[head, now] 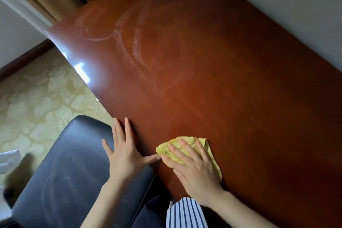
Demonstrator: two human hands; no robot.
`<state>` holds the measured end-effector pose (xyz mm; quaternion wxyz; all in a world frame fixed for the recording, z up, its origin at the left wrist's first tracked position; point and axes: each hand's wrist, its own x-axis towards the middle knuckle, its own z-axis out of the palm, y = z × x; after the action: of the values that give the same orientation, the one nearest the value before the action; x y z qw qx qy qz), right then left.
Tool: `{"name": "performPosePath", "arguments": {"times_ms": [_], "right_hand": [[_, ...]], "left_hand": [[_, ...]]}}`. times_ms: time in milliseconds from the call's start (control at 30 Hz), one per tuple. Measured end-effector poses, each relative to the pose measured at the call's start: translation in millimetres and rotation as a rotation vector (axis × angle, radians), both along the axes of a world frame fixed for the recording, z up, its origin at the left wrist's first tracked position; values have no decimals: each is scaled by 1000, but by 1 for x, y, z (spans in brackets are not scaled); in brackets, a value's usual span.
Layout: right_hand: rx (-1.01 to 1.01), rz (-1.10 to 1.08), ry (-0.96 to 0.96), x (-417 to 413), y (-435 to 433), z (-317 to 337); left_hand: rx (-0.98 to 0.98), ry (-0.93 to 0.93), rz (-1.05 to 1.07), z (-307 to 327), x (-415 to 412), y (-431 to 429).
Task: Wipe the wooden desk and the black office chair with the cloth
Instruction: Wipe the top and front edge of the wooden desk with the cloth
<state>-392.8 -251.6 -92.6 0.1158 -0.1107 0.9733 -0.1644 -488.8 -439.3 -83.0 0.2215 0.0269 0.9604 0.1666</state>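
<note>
Cloth (192, 151): yellow, near edge of our wooden desk (212, 72)
Right hand (194, 170): fingers spread, pressing it flat
Left hand (124, 155): fingers splayed on desk edge beside black office chair (74, 168)

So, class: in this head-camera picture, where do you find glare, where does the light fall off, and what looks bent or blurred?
Head view: window glare sits in white patches along the desk's left edge; the light fades toward the dim right side; the wide lens tilts and bows the desk edges; the white thing at far left is blurred, while the right hand on the cloth is sharp.
</note>
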Motion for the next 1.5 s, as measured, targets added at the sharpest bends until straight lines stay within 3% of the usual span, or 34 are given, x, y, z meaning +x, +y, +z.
{"name": "performPosePath", "arguments": {"times_ms": [400, 600, 833, 967, 1267, 1500], "right_hand": [[18, 235, 150, -48, 39, -5], [54, 60, 109, -121, 66, -7], [102, -365, 77, -173, 48, -12], [140, -421, 50, -164, 9, -11], [107, -51, 32, -86, -60, -6], [1, -45, -1, -18, -72, -3]], "left_hand": [[-98, -91, -158, 6, -5, -16], [-112, -92, -136, 4, -2, -19], [-114, -102, -122, 0, -3, -18], [-123, -70, -165, 3, -3, -21], [-186, -51, -248, 12, 23, -63], [-5, 12, -210, 17, 42, -59]]}}
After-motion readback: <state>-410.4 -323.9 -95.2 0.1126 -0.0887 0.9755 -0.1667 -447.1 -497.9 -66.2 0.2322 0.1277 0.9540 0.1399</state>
